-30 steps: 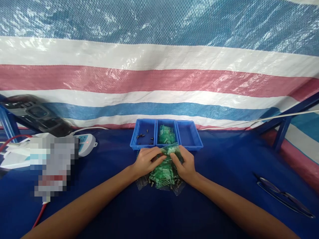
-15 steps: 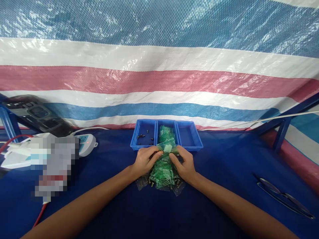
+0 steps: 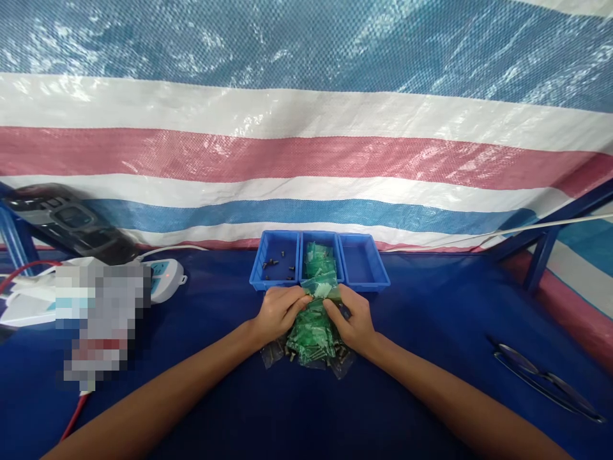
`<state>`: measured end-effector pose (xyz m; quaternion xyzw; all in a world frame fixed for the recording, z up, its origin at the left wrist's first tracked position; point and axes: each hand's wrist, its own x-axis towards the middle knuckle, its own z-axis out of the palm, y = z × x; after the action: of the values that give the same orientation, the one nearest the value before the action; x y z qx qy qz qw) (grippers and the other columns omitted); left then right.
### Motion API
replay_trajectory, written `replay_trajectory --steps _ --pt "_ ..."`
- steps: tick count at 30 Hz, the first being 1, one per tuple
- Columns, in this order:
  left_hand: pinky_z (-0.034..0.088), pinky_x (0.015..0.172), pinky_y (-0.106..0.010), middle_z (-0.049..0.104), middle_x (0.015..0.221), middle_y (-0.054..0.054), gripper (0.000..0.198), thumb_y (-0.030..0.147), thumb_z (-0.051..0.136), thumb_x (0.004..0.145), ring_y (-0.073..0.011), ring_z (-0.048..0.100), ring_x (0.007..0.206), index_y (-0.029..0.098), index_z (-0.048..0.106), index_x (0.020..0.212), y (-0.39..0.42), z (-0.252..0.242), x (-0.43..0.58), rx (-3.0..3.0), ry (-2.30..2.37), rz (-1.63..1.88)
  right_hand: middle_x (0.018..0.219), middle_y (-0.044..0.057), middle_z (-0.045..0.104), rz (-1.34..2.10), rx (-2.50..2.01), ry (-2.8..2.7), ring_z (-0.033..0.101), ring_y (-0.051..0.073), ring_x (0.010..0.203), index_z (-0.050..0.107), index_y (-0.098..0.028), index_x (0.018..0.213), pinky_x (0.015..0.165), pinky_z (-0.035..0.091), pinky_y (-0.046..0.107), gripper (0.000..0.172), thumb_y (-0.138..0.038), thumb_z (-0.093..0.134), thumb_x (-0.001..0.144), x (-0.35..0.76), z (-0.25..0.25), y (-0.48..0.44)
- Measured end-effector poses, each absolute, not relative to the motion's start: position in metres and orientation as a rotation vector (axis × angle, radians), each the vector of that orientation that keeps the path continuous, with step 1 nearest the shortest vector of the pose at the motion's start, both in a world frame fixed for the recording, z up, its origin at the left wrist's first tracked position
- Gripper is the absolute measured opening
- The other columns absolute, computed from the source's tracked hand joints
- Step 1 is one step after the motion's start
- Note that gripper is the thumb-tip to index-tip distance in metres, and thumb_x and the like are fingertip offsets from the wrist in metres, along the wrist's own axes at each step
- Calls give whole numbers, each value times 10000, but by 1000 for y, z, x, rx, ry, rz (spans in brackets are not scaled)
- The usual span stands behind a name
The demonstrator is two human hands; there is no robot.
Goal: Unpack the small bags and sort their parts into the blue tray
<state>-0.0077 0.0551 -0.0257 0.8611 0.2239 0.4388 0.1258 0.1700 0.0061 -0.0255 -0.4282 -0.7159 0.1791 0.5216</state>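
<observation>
The left hand (image 3: 283,313) and the right hand (image 3: 354,319) pinch opposite sides of a small plastic bag (image 3: 320,289), thumbs nearer the body and index fingers beyond. Only a narrow gap separates the two hands, and the bag spans it, a pale patch showing in its middle. Each thumb sits close to its own index finger with the film clamped between them; how tightly the tips press cannot be told. The remaining fingers curl in and are partly hidden. The bag is above the far end of a pile of green packets (image 3: 311,335), at the near edge of the middle bin (image 3: 340,257), which contains more green packets. Screws (image 3: 273,262) lie scattered in the left bin (image 3: 278,243). Clear bags (image 3: 272,354) poke out below the pile, on the blue tabletop (image 3: 239,402).
</observation>
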Motion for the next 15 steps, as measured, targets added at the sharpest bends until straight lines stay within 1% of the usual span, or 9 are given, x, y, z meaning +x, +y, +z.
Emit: replay_trajectory --steps 5,10,15 --pt "342 468 -213 526 545 18 232 179 455 908 -88 506 466 147 519 687 56 -33 -9 2562 605 1258 678 28 522 428 -1025 -1723 490 145 617 557 -167 760 584 388 272 167 -218 456 883 171 -25 6" --pt "353 473 -212 549 562 10 192 182 457 907 -96 517 471 144 525 731 57 -34 -8 2591 579 1237 640 14 491 375 -1033 -1723 473 138 586 540 -172 723 556 383 266 177 -213 463 878 170 -27 5" --pt "350 471 -219 550 559 12 189 193 469 902 -99 510 465 148 536 732 58 -31 -7 2615 590 1263 668 41 532 307 -983 -1768 512 158 615 564 -170 780 573 421 283 138 -194 464 871 170 -31 4"
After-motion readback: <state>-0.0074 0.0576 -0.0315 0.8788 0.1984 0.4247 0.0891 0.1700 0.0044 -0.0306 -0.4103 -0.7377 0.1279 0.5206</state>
